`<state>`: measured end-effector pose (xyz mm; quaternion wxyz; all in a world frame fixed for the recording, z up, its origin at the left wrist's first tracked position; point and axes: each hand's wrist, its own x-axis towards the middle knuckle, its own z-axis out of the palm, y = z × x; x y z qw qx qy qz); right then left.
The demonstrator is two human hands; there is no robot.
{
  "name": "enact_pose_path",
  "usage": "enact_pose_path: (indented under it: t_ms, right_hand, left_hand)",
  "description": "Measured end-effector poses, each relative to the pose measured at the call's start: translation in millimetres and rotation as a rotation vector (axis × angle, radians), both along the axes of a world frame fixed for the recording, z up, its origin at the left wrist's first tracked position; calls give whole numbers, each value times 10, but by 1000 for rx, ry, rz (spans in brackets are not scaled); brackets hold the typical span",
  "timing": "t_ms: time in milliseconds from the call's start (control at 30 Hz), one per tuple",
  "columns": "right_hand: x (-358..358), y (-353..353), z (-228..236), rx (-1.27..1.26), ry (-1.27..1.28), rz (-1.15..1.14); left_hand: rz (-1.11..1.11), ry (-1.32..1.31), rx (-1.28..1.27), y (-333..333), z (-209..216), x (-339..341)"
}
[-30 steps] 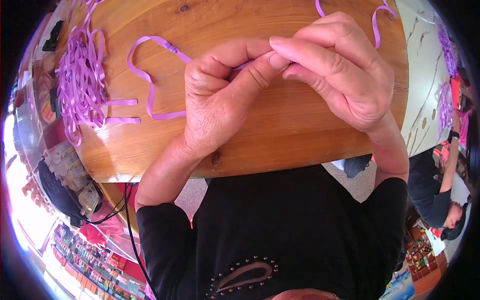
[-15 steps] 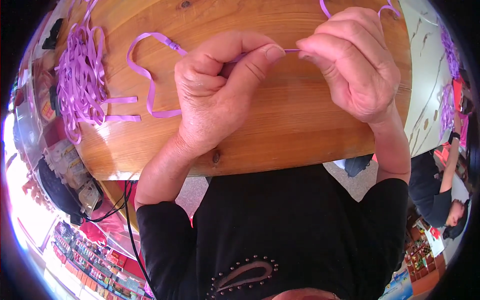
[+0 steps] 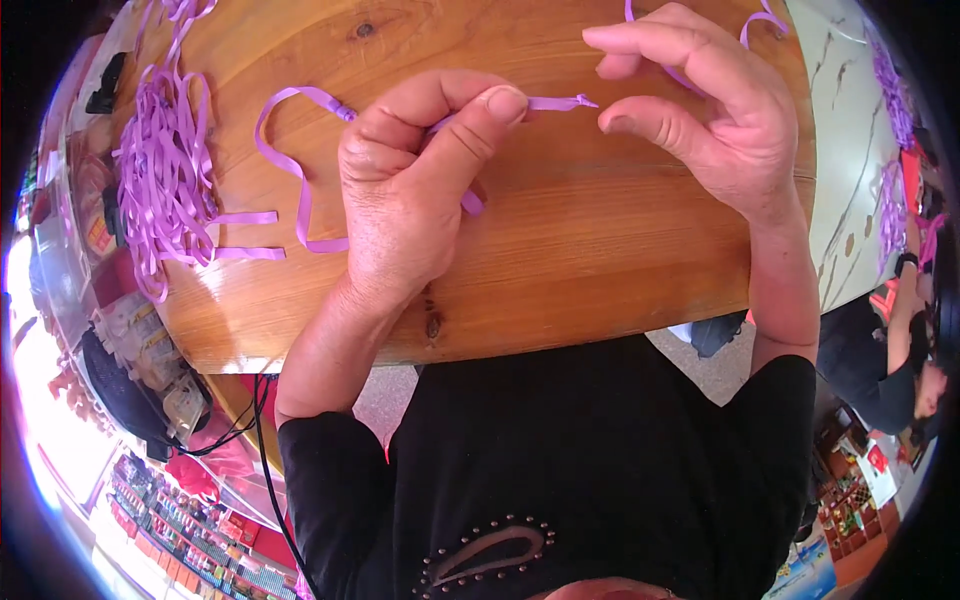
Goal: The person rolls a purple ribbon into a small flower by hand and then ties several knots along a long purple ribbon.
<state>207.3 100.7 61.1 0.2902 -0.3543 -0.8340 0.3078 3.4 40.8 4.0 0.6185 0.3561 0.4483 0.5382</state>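
Pinched between the thumb and bent fingers of my left hand (image 3: 415,165) is a purple ribbon (image 3: 550,103). Its short end sticks out to the right past my thumb and has a small knot near the tip. The rest of the same-coloured ribbon shows below my fist and as a loose loop on the table to its left, with a knotted spot near my knuckles. My right hand (image 3: 715,110) is just right of the knotted tip, thumb and fingers apart, holding nothing. Whether the left loop joins the held end is hidden by my fist.
A heap of purple ribbons (image 3: 165,180) lies on the left of the wooden table (image 3: 600,250). Another ribbon curls behind my right hand. At right, a white marbled surface (image 3: 840,150) bears more purple ribbons, with a person in black (image 3: 870,370) beside it. Black cables hang at lower left.
My right hand has let go of the ribbon's end and opened, moving slightly up. The knotted tip now shows. My left hand has shifted a little left, still pinching the ribbon.
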Motion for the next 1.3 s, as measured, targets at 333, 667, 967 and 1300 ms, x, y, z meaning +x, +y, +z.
enact_pose_path:
  t_ms: [333,667,967,1300]
  right_hand:
    - [-118,-45,-33,165,-31,-13]
    - [-95,-5,-315,407,81,142]
    - [-49,-1,-306,451,110,142]
    - [-8,-17,-311,522,23,126]
  left_hand:
    - [35,23,22,-7,34,31]
    - [16,31,37,-13,29,49]
    - [27,25,30,-5,28,46]
    - [7,48,91,-1,21,67]
